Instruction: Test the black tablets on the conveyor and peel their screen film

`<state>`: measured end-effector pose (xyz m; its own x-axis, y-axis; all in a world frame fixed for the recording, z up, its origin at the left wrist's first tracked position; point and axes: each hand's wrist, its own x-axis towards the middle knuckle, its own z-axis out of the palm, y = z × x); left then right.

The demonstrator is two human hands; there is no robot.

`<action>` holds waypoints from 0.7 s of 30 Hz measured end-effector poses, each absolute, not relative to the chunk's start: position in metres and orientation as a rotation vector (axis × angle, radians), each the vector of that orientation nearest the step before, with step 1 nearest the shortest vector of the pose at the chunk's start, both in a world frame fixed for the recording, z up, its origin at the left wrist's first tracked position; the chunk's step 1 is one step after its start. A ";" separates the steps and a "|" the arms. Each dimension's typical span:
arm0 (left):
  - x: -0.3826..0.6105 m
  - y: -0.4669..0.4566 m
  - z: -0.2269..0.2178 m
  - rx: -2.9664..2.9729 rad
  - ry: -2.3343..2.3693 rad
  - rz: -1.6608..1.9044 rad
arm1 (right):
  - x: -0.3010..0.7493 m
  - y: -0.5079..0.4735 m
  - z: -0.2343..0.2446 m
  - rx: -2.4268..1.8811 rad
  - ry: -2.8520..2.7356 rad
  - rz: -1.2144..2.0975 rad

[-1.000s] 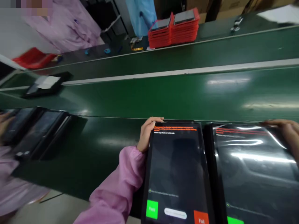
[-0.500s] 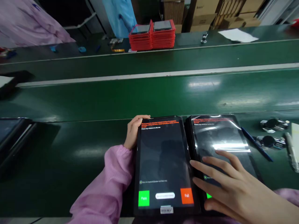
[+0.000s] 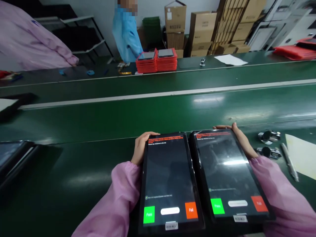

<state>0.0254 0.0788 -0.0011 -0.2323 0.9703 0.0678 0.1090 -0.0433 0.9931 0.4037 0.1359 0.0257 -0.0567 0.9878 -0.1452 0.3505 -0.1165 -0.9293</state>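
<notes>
Two black tablets lie side by side in front of me, both lit, with red and white text at the top and green "Pass" and orange-red "Fail" boxes below. My left hand (image 3: 139, 146) is closed around the upper left corner of the left tablet (image 3: 169, 174). At the upper right corner of the right tablet (image 3: 217, 153), my right hand (image 3: 243, 141) grips the edge, some fingers hidden behind it. A narrow gap separates the tablets. Each has a small barcode label on its lower bezel.
Metal clamp-like pieces (image 3: 269, 152), a white pen (image 3: 289, 161) and a paper sheet (image 3: 302, 153) lie at the right. Another dark device (image 3: 18, 158) is at far left. Across the green bench stand red stacked trays (image 3: 156, 64); two people are beyond.
My right hand has gone from above the right tablet's lower screen to its upper right corner and closed there. The left hand keeps its hold. The view has tilted upward.
</notes>
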 end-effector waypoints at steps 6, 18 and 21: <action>0.027 0.079 -0.002 1.249 1.465 1.372 | 0.395 0.137 0.017 -1.507 -1.417 1.144; 0.019 -0.053 0.009 1.405 1.706 1.312 | 0.419 0.047 0.065 -1.179 -1.888 0.378; 0.024 -0.111 0.005 1.492 1.768 1.056 | 0.420 0.003 0.077 -0.932 -2.212 0.390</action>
